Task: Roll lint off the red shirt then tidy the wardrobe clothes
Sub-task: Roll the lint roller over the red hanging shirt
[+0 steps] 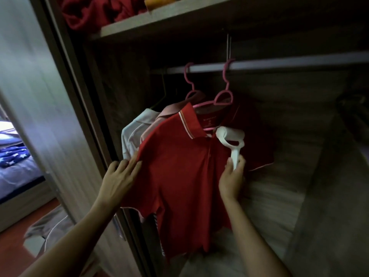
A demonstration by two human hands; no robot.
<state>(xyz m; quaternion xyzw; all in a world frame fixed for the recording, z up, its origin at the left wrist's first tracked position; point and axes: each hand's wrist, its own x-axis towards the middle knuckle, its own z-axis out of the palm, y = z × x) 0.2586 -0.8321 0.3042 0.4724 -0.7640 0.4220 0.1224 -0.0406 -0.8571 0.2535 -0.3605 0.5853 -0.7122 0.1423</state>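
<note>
A red polo shirt (179,176) with a striped collar hangs on a pink hanger (224,96) from the wardrobe rail (279,64). My left hand (119,178) grips the shirt's left sleeve and holds the cloth out. My right hand (232,176) is closed round the handle of a white lint roller (230,136). The roller's drum rests on the shirt just right of the collar opening.
A pale pink shirt (157,118) and a white shirt (135,132) hang behind on the left. Red and orange folded clothes (93,13) lie on the top shelf. The sliding door frame (65,96) stands at left, with a bed (14,156) beyond it.
</note>
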